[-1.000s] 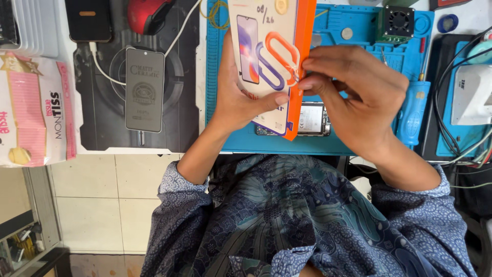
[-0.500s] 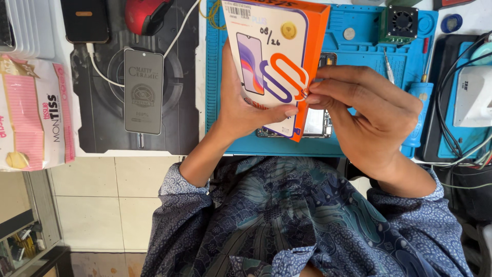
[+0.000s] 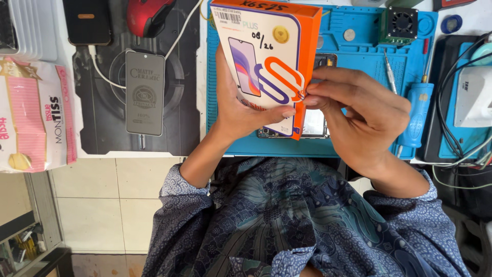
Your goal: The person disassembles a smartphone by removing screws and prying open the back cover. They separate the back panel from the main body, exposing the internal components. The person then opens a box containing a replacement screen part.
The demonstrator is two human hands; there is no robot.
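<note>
Single head-worn view, looking steeply down, close over both hands and the blue work mat (image 3: 359, 56); lap fills lower frame.

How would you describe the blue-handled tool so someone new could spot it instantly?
Find the blue work mat on the bench, then its right edge. There lies the blue-handled tool, beside the right hand. Its thick blue grip distinguishes it from the thin metal tool nearby.

light: bright, even | shadows: soft below blue mat (image 3: 359, 56) | focus: sharp (slight edge stretch)
</note>
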